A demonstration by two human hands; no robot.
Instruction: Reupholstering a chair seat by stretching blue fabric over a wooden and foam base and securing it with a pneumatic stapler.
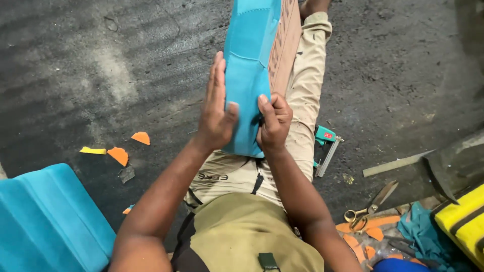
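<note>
A long teal fabric-covered panel [249,60] with a bare wooden side [285,45] rests upright on my lap, running away from me. My left hand [216,108] lies flat against its left face, fingers straight and together, thumb pressed on the fabric. My right hand [275,123] is curled on the panel's lower right edge, pinching the teal fabric where it meets the wood. My legs in beige trousers stretch out under the panel.
A teal staple gun [325,146] lies on the floor by my right leg. Scissors [365,209] and a flat wooden strip [396,163] lie to the right, near orange and teal scraps and a yellow cushion [464,221]. Another teal padded piece [48,219] is at lower left, with orange scraps [121,153] beyond it.
</note>
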